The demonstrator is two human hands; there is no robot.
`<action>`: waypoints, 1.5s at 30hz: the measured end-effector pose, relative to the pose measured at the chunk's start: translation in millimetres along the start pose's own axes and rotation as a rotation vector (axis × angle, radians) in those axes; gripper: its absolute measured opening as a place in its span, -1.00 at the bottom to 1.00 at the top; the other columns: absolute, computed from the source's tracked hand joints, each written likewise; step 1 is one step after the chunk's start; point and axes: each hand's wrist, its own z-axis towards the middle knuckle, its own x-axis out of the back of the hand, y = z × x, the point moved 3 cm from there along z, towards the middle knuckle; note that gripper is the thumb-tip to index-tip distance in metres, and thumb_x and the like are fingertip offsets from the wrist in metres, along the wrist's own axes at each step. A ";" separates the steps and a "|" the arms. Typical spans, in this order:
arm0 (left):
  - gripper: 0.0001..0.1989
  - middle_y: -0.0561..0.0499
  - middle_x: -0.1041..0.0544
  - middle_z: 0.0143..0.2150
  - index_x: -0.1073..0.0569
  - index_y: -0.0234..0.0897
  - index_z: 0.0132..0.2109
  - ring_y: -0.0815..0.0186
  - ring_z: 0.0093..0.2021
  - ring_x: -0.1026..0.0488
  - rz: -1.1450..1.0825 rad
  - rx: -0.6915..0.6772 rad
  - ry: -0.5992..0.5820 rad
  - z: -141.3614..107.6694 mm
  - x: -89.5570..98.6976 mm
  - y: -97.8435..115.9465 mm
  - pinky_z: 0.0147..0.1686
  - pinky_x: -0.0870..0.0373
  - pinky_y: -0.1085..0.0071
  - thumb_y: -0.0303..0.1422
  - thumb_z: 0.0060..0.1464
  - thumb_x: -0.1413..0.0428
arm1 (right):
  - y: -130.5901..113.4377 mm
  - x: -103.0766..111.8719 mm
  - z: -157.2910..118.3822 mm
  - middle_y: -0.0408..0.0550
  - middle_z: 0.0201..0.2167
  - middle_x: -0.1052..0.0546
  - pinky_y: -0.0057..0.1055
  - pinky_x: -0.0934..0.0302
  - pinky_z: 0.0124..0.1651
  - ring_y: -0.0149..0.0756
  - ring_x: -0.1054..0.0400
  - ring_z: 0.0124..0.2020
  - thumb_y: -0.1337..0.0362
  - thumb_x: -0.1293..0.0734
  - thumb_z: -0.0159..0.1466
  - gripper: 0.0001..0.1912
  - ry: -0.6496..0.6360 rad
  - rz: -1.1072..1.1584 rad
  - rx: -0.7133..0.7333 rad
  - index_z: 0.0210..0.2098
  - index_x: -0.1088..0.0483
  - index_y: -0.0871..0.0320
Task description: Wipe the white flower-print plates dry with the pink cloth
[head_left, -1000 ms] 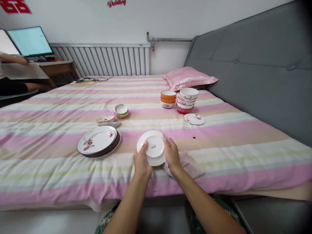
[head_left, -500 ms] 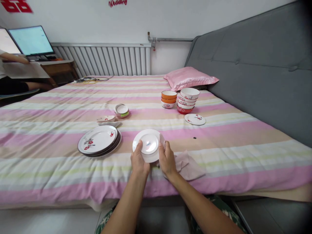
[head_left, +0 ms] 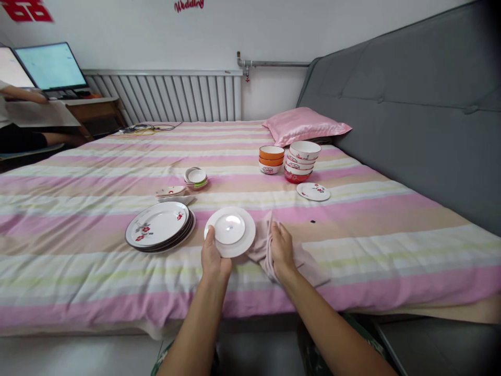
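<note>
My left hand (head_left: 215, 254) grips a small white plate (head_left: 230, 230) at its lower left rim, thumb on top. The plate's underside, with its foot ring and a small mark, faces me. Just right of it my right hand (head_left: 282, 249) is closed on a dusty-pink cloth (head_left: 263, 245), part of which rises above the fingers while the rest trails on the bed. To the left lies a stack of large oval plates (head_left: 158, 224) with red flowers. A flowered white plate (head_left: 313, 191) rests on the bed, further back on the right.
Behind the oval plates sit small dishes (head_left: 170, 192) and a stack of little bowls (head_left: 195, 176). Orange bowls (head_left: 271, 156) and flowered bowls (head_left: 301, 159) are stacked near a pink pillow (head_left: 305, 126). A grey headboard (head_left: 410, 94) borders the right; a person sits at the far-left desk.
My right hand has let go of the plate and taken hold of the cloth, lifting part of it. The plate has shifted slightly left in my left hand.
</note>
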 end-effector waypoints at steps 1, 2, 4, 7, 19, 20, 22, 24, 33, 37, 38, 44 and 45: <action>-0.74 -0.05 -0.57 -0.29 -0.42 -0.34 -0.05 0.30 -0.28 -0.52 0.008 0.008 0.005 -0.4 0.3 -0.5 -0.26 -0.46 0.43 -0.39 0.11 -0.04 | -0.6 5.0 3.3 -0.13 -0.49 -0.42 -0.46 -0.10 -0.37 -0.32 -0.26 -0.42 -0.02 -0.13 0.20 -0.64 0.079 -0.008 0.021 -0.37 -0.36 0.12; -0.76 -0.04 -0.57 -0.29 -0.43 -0.34 -0.06 0.31 -0.28 -0.52 0.016 0.017 0.011 -1.0 0.5 -1.4 -0.25 -0.46 0.43 -0.40 0.11 -0.03 | -2.2 9.5 5.2 -0.15 -0.53 -0.40 -0.47 -0.08 -0.40 -0.34 -0.23 -0.46 -0.01 -0.16 0.19 -0.66 0.156 -0.037 0.049 -0.41 -0.35 0.13; -0.80 -0.04 -0.57 -0.30 -0.45 -0.36 -0.11 0.32 -0.27 -0.51 0.031 0.036 0.016 -2.9 0.7 -4.1 -0.22 -0.46 0.43 -0.43 0.11 -0.03 | -7.6 14.2 5.3 -0.17 -0.58 -0.37 -0.46 -0.07 -0.43 -0.36 -0.19 -0.51 0.02 -0.17 0.19 -0.66 0.243 -0.127 0.099 -0.45 -0.35 0.14; -0.85 -0.05 -0.57 -0.27 -0.46 -0.38 -0.19 0.31 -0.21 -0.50 0.041 0.034 -0.001 -6.5 0.0 -8.2 -0.18 -0.45 0.44 -0.45 0.09 -0.05 | -18.3 10.6 -1.0 -0.11 -0.48 -0.44 -0.42 -0.14 -0.33 -0.30 -0.27 -0.42 0.07 -0.12 0.24 -0.65 0.197 -0.272 0.186 -0.33 -0.41 0.16; -0.75 -0.10 -0.58 -0.28 -0.41 -0.44 -0.07 0.32 -0.24 -0.52 -0.118 0.071 -0.146 -6.9 -5.2 -5.8 -0.20 -0.46 0.47 -0.46 0.18 0.07 | -21.2 -20.6 -24.9 -0.11 0.21 -0.21 -0.14 0.00 0.24 -0.24 -0.06 0.23 0.29 -0.04 0.32 -0.52 -0.164 -0.676 0.625 0.23 -0.05 0.04; -0.75 -0.10 -0.58 -0.28 -0.42 -0.45 -0.08 0.32 -0.24 -0.52 -0.132 0.068 -0.153 -6.4 -5.3 -5.3 -0.20 -0.46 0.46 -0.45 0.18 0.07 | -20.7 -21.9 -27.2 -0.09 0.21 -0.20 -0.15 -0.01 0.24 -0.24 -0.06 0.23 0.30 -0.04 0.32 -0.53 -0.170 -0.689 0.649 0.23 -0.07 0.08; -0.76 -0.10 -0.58 -0.30 -0.42 -0.46 -0.10 0.33 -0.26 -0.52 -0.157 0.058 -0.162 -5.9 -5.3 -4.1 -0.20 -0.46 0.47 -0.46 0.19 0.08 | -19.7 -24.6 -32.3 -0.02 0.20 -0.21 -0.14 -0.03 0.23 -0.23 -0.06 0.23 0.31 -0.05 0.32 -0.53 -0.177 -0.719 0.699 0.22 -0.10 0.15; -0.76 -0.09 -0.58 -0.30 -0.42 -0.45 -0.11 0.35 -0.28 -0.52 -0.172 0.046 -0.169 -5.6 -5.3 -2.7 -0.20 -0.46 0.48 -0.46 0.20 0.10 | -18.6 -27.0 -37.2 0.02 0.19 -0.23 -0.13 -0.05 0.23 -0.21 -0.05 0.23 0.32 -0.06 0.32 -0.54 -0.178 -0.744 0.742 0.20 -0.12 0.19; -0.73 -0.11 -0.57 -0.36 -0.45 -0.46 -0.21 0.36 -0.35 -0.53 -0.128 0.095 -0.234 -6.0 -4.8 -3.4 -0.27 -0.46 0.51 -0.38 0.21 0.09 | -17.5 -36.3 -54.3 0.01 0.19 -0.22 -0.14 -0.04 0.24 -0.25 0.01 0.26 0.40 -0.08 0.30 -0.51 -0.256 -0.819 0.909 0.23 -0.06 0.17; -0.70 -0.10 -0.55 -0.43 -0.45 -0.43 -0.30 0.36 -0.41 -0.52 -0.047 0.128 -0.264 -10.4 -5.7 -7.1 -0.31 -0.47 0.49 -0.30 0.20 0.07 | -16.0 -40.4 -58.6 0.00 0.21 -0.19 -0.15 -0.02 0.26 -0.25 0.06 0.27 0.42 -0.08 0.29 -0.50 -0.292 -0.842 0.967 0.22 -0.06 0.19; -0.70 -0.10 -0.55 -0.41 -0.45 -0.43 -0.30 0.36 -0.39 -0.52 -0.027 0.125 -0.279 -11.5 -5.8 -8.4 -0.27 -0.46 0.47 -0.29 0.20 0.07 | -15.7 -41.0 -58.8 0.01 0.21 -0.19 -0.15 -0.02 0.26 -0.24 0.06 0.28 0.43 -0.08 0.29 -0.50 -0.291 -0.843 0.981 0.22 -0.07 0.20; -0.73 -0.10 -0.55 -0.13 -0.50 -0.35 -0.16 0.32 -0.05 -0.45 0.131 -0.032 -0.395 -16.2 -1.6 -17.5 0.06 -0.27 0.41 -0.27 0.14 -0.02 | -17.8 -42.2 -57.1 0.09 0.22 -0.17 -0.14 -0.05 0.25 -0.21 0.10 0.29 0.46 -0.07 0.28 -0.51 -0.257 -0.838 1.042 0.21 -0.08 0.31; -0.69 -0.11 -0.54 -0.09 -0.50 -0.34 -0.12 0.30 0.00 -0.43 0.158 -0.033 -0.442 -17.5 -1.5 -19.9 0.09 -0.24 0.40 -0.23 0.14 -0.01 | -18.4 -41.9 -56.4 0.09 0.22 -0.15 -0.13 -0.05 0.24 -0.21 0.11 0.29 0.46 -0.07 0.29 -0.51 -0.248 -0.837 1.036 0.22 -0.06 0.30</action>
